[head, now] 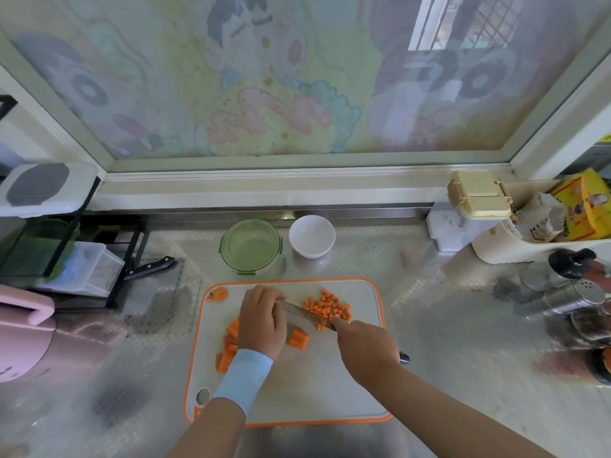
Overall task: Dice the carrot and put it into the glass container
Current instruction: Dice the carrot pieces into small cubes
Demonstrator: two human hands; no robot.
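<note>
Board [297, 391]: right hand [363, 345] grips knife [302, 314], blade beside dice [327, 307]. Left hand [263, 320] curled against blade, perhaps over carrot; cannot tell. Chunks [299, 338] adjacent. Container [249, 247] behind board.

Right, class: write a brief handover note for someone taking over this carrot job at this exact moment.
Hands: left hand, fingers curled, holds carrot chunks on the cutting board; right hand grips the knife, blade beside the left knuckles.
Done: a pile of dice lies on the board's far right.
To do: dice the remaining chunks, open the lidded glass container behind the board, move all dice in.
</note>
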